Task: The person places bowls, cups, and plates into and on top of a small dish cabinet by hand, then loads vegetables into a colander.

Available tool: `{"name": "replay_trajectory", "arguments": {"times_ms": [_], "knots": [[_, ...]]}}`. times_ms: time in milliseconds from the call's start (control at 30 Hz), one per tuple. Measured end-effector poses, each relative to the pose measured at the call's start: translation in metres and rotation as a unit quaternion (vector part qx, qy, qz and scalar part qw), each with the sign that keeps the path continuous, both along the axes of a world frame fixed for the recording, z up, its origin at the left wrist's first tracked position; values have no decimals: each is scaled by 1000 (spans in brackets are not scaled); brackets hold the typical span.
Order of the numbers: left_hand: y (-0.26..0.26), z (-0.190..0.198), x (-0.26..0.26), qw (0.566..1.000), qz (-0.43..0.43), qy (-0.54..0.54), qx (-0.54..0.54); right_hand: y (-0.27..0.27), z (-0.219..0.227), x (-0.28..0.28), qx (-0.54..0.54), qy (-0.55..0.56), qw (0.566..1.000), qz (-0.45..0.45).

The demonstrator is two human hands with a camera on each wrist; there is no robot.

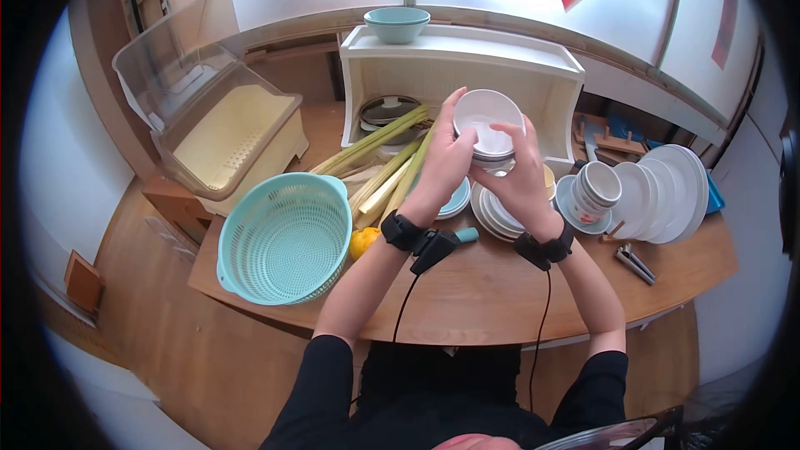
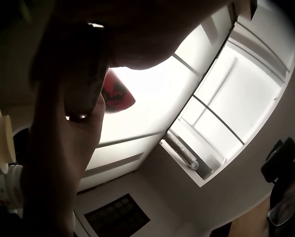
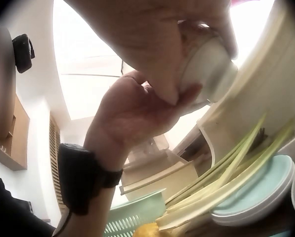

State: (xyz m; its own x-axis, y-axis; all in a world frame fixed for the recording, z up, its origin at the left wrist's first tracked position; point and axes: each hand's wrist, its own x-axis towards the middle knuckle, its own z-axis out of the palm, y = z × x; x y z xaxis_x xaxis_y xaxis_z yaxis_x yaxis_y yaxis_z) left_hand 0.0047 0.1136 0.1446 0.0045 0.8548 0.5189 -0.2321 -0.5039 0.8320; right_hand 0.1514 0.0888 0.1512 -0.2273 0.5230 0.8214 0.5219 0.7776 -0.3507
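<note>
Head view: a small stack of white bowls (image 1: 492, 108) is held up above the worktop (image 1: 475, 296), between the left hand (image 1: 448, 158) and the right hand (image 1: 518, 178), so neither hand is nearer. The fingers of both are curled round its sides and gripping it, with the thumbs over the near rim. The mouth of the top bowl faces up and towards the person; its round form gives no long side to line up, so the axis that matters seems to be the upright one through the stack, which looks tilted. The right wrist view shows the rounded outer side of a bowl between the fingers; the left wrist view is too dark to tell its grip. Just far of the stack stands the white shelf (image 1: 467, 43), whose front edge probably limits reach that way. Beneath and near are flat white plates (image 1: 492, 217). To the right, patterned bowls (image 1: 593, 192) and upright plates (image 1: 683, 196) crowd the side; to the left, pale green stalks (image 1: 375, 142) slant towards the mint colander (image 1: 287, 242). The easiest room to move appears to be nearward, over the bare wood by the worktop's curved near edge.
</note>
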Motion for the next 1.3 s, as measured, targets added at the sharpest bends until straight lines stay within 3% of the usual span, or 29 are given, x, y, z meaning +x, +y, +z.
{"name": "replay_trajectory", "arguments": {"times_ms": [200, 267, 333, 467, 533, 567, 733, 800, 967, 1300], "knots": [[-3, 14, -3, 999, -30, -7, -14, 20, 5, -3, -24, 80, 996, 43], [-14, 22, -2, 998, -50, -31, -18, 31, 8, -2, -127, 137, 981, 41], [-21, 23, 5, 984, -48, -158, -72, 51, 14, -6, -129, 170, 973, 89], [0, -11, 17, 968, -57, -203, -133, 97, 46, -17, -117, 164, 977, 61], [5, -16, 19, 956, -70, -231, -167, 136, 56, -17, -53, 94, 992, -58], [6, -17, 18, 940, -83, -260, -205, 152, 61, -20, -50, 94, 993, -57], [13, -20, 14, 934, -73, -276, -214, 239, 75, -29, -24, 65, 983, -168], [15, -23, 15, 931, -68, -284, -218, 264, 76, -32, -47, 70, 984, -159], [20, -31, 20, 923, -71, -293, -240, 289, 74, -45, -85, 66, 968, -228], [20, -30, 18, 913, -83, -300, -264, 293, 83, -40, -117, 9, 974, -193]]}}
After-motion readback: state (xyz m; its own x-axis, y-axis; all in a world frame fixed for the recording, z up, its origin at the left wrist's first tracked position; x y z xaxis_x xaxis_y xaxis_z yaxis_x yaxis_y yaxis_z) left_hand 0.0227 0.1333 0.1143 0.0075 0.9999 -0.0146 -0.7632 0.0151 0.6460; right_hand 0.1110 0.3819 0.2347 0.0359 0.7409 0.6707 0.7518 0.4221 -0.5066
